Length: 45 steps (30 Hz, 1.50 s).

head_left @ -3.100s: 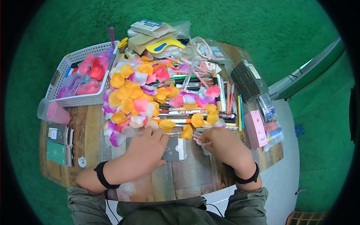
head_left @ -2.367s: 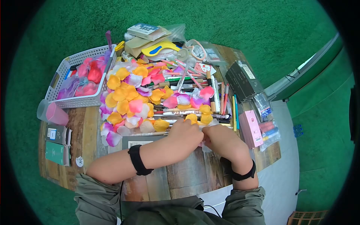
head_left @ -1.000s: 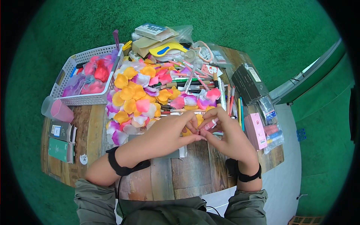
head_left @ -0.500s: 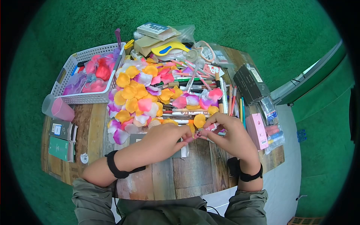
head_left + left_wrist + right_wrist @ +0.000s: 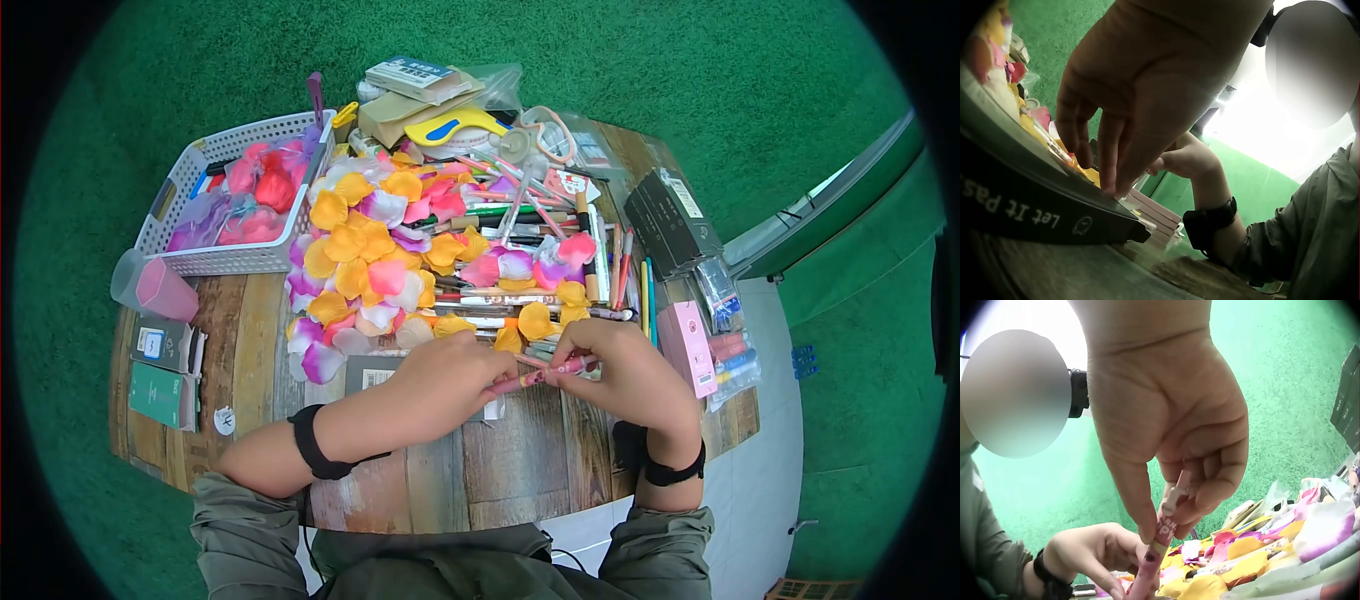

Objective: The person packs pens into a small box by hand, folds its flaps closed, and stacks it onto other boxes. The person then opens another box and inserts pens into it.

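A pink pen [image 5: 520,382] with a clip and printed lettering spans between my two hands above the front edge of the pile. My right hand [image 5: 628,378] pinches its clip end between thumb and fingers; the right wrist view shows that part of the pen [image 5: 1165,528] plainly. At the other end, my left hand [image 5: 445,378] pinches the pen with thumb and fingertips. Beneath the left hand lies a dark box [image 5: 368,372], partly covered by the forearm. The left wrist view shows this box [image 5: 1035,209] close up with white lettering, while the left hand's fingers hide the pen there.
Fabric petals [image 5: 345,250] and many pens [image 5: 490,212] fill the middle. A white basket [image 5: 215,262] and pink cup [image 5: 165,292] stand left, near a green box [image 5: 160,397]. At right are a black box [image 5: 672,225] and a pink box [image 5: 685,350].
The hands were apart, the left over the dark box; it has moved right to meet the right hand. The pink pen now shows stretched between both hands.
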{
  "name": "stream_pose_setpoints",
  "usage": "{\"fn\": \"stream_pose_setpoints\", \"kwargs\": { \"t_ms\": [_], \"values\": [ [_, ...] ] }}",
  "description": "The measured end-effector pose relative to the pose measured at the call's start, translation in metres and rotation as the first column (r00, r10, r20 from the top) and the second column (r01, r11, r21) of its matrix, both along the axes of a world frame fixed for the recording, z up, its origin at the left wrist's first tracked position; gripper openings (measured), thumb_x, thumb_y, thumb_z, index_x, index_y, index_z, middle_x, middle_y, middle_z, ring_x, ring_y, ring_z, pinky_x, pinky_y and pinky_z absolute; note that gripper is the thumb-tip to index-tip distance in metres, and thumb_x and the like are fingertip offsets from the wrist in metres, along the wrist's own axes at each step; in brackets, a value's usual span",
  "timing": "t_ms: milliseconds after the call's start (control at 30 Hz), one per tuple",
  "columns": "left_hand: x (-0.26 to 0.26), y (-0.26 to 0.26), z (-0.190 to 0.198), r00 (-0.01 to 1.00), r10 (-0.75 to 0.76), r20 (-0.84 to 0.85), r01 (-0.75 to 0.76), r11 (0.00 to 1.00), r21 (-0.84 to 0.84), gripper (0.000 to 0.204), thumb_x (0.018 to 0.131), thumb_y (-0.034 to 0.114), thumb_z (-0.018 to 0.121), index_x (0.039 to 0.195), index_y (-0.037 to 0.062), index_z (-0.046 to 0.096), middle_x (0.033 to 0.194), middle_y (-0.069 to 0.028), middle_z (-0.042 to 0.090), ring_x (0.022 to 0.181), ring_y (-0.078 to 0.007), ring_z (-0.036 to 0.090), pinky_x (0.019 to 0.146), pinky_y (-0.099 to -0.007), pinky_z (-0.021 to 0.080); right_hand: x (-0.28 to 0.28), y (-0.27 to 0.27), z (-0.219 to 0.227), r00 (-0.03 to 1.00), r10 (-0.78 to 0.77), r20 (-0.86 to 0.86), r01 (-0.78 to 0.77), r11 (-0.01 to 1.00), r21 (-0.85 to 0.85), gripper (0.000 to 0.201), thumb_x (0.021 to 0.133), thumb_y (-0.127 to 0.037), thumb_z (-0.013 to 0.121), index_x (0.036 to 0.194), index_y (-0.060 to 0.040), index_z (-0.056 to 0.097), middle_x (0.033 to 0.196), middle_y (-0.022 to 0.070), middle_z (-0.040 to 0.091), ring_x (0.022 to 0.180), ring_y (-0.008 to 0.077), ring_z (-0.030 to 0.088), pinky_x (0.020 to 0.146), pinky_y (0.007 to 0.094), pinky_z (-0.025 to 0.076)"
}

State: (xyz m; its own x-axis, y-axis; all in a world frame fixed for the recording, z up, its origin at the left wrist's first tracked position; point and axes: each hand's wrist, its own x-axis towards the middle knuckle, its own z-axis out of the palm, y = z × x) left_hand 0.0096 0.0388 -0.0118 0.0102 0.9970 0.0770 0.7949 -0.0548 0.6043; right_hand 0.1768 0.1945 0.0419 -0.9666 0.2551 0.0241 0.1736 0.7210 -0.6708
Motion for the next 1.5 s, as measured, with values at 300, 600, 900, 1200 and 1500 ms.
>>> {"fn": "stream_pose_setpoints", "kwargs": {
  "t_ms": [300, 600, 900, 1200, 1500],
  "values": [
    [-0.009, -0.012, 0.004, 0.986, -0.064, -0.155, 0.057, 0.997, -0.051, 0.049, 0.073, 0.020, 0.080, 0.116, 0.0083, 0.059, 0.112, -0.0104, 0.057, 0.107, -0.0302, 0.052, 0.089, -0.0408, 0.045, 0.000, 0.000, -0.012, 0.992, -0.069, 0.109, 0.053, 0.988, 0.143, 0.014, 0.080, -0.015, 0.075, 0.086, -0.0052, 0.068, 0.078, 0.0075, 0.069, 0.070, 0.0229, 0.066, 0.063, 0.0339, 0.050],
    [-0.009, -0.020, 0.012, 0.942, -0.013, -0.334, -0.031, 0.992, -0.125, 0.075, 0.064, 0.021, 0.086, 0.127, 0.0067, 0.047, 0.116, -0.0129, 0.049, 0.110, -0.0320, 0.050, 0.088, -0.0427, 0.046, -0.005, -0.003, -0.020, 0.985, -0.054, 0.165, 0.028, 0.988, 0.153, 0.019, 0.080, -0.018, 0.074, 0.093, -0.0056, 0.068, 0.083, 0.0128, 0.069, 0.079, 0.0308, 0.067, 0.070, 0.0389, 0.052],
    [-0.010, -0.017, 0.014, 0.960, -0.023, -0.279, -0.016, 0.990, -0.137, 0.072, 0.067, 0.020, 0.083, 0.127, 0.0069, 0.047, 0.113, -0.0129, 0.051, 0.107, -0.0327, 0.050, 0.088, -0.0432, 0.046, -0.004, -0.006, -0.022, 0.995, 0.049, 0.084, -0.057, 0.994, 0.095, 0.021, 0.080, -0.003, 0.068, 0.101, -0.0036, 0.067, 0.093, 0.0153, 0.065, 0.084, 0.0308, 0.065, 0.074, 0.0378, 0.052],
    [-0.010, -0.019, 0.020, 0.974, -0.003, -0.227, -0.011, 0.998, -0.057, 0.067, 0.068, 0.019, 0.080, 0.126, 0.0067, 0.049, 0.114, -0.0130, 0.055, 0.107, -0.0327, 0.050, 0.089, -0.0413, 0.044, -0.008, -0.007, -0.014, 0.992, 0.092, 0.085, -0.095, 0.995, 0.035, 0.025, 0.080, -0.006, 0.072, 0.104, -0.0037, 0.067, 0.090, 0.0133, 0.068, 0.080, 0.0269, 0.067, 0.071, 0.0351, 0.052],
    [-0.008, -0.022, 0.035, 0.990, -0.021, -0.141, 0.028, 0.998, 0.049, 0.068, 0.069, 0.017, 0.078, 0.128, 0.0087, 0.046, 0.115, -0.0099, 0.052, 0.107, -0.0313, 0.052, 0.079, -0.0436, 0.051, -0.010, -0.012, -0.011, 0.999, 0.027, -0.031, -0.027, 1.000, -0.002, 0.022, 0.081, -0.014, 0.075, 0.100, -0.0039, 0.068, 0.083, 0.0131, 0.065, 0.071, 0.0264, 0.062, 0.065, 0.0356, 0.050]
  ]
}}
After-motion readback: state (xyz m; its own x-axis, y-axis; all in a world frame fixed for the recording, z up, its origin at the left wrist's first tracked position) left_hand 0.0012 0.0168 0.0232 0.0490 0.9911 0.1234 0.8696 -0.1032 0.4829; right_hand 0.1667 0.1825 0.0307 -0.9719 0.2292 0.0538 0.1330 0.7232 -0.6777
